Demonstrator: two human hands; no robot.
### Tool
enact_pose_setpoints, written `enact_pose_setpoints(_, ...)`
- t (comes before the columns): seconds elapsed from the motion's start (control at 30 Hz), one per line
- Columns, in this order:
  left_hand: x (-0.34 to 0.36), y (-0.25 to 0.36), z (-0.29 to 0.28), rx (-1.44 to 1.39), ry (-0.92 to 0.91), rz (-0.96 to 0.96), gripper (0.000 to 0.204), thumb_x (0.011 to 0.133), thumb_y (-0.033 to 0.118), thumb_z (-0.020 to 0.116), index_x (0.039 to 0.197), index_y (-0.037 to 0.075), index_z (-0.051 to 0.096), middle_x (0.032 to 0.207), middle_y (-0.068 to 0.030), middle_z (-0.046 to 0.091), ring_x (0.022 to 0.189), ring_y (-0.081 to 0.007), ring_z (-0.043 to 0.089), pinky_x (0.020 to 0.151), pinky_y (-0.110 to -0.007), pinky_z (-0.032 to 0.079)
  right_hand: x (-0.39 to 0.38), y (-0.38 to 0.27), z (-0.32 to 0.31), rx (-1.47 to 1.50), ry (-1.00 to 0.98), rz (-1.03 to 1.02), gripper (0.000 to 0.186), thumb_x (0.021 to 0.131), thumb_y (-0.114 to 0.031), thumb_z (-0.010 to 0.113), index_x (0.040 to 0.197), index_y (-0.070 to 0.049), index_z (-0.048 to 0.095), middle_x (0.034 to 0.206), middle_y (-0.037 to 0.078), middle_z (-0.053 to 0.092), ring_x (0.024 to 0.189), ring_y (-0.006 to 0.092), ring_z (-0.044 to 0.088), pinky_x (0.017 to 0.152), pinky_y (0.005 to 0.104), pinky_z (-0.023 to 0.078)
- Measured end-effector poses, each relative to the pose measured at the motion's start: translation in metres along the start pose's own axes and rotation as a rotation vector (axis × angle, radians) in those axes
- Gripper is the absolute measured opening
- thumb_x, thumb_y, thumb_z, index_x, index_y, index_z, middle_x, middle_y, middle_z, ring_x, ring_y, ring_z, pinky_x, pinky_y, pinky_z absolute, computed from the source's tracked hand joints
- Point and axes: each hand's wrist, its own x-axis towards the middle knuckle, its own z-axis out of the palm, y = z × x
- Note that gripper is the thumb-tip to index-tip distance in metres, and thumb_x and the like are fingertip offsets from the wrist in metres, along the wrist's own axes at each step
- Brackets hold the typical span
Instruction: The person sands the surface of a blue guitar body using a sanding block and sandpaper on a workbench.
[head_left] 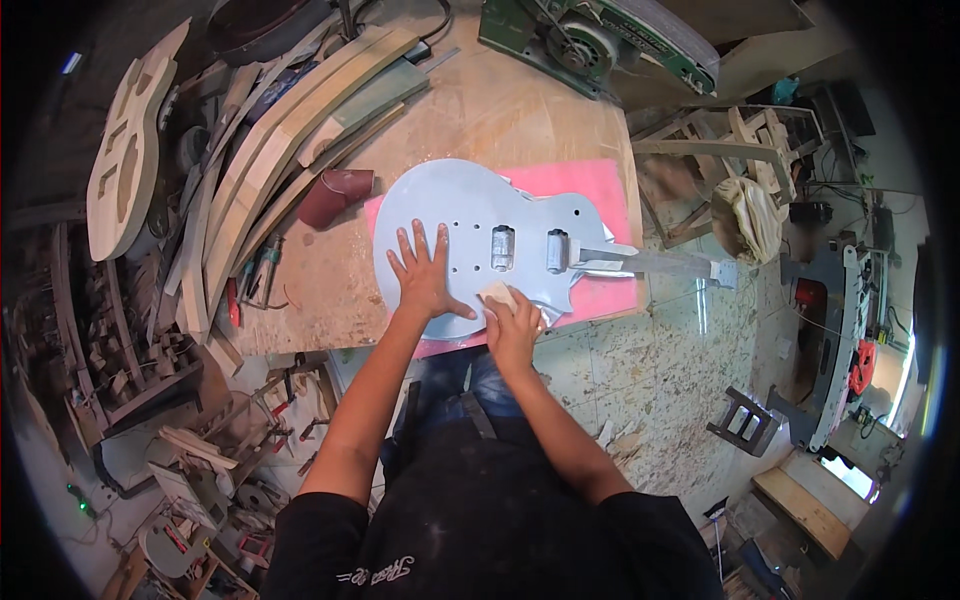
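Note:
A pale grey guitar body (445, 185) with a narrow neck (670, 265) lies on a pink mat (615, 185) on the wooden workbench (475, 110). My left hand (420, 280) is open, fingers spread flat on the body's left part. My right hand (512, 325) grips a small beige pad (497, 293) against the body's lower edge, right of my left hand. Two pickup cavities (503, 247) and several small holes show in the top.
A maroon roll (335, 195), curved wood strips (280, 135) and hand tools (265, 270) lie at the bench's left. An unfinished wooden body (125, 160) is beyond them. A green machine (600, 45) stands at the back; a wooden frame (745, 150) is at the right.

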Motion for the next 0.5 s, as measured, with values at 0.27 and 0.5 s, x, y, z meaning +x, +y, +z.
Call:
enact_pose_setpoints(0.27, -0.017, -0.039, 0.019, 0.045, 0.037, 0.164, 0.172, 0.032, 0.061, 0.101, 0.172, 0.019, 0.011, 0.176, -0.0269, -0.004, 0.161, -0.0519, -0.007, 0.126, -0.069, 0.003, 0.044, 0.01, -0.004, -0.033, 0.126, 0.266, 0.026, 0.093, -0.022, 0.072, 0.119, -0.023, 0.077, 0.138, 0.017, 0.059, 0.13, 0.0404, 0.052, 0.109, 0.0592, 0.038)
enact_pose_setpoints(0.5, -0.029, -0.054, 0.027, 0.067, 0.038, 0.168, 0.17, 0.034, 0.064, 0.1, 0.172, 0.019, 0.011, 0.176, -0.0262, -0.002, 0.161, -0.0513, -0.006, 0.126, -0.069, 0.003, 0.022, 0.019, -0.013, 0.077, -0.045, -0.01, 0.029, 0.093, -0.018, 0.071, 0.122, -0.022, 0.076, 0.138, 0.015, 0.059, 0.128, 0.0402, 0.053, 0.107, 0.0562, 0.042)
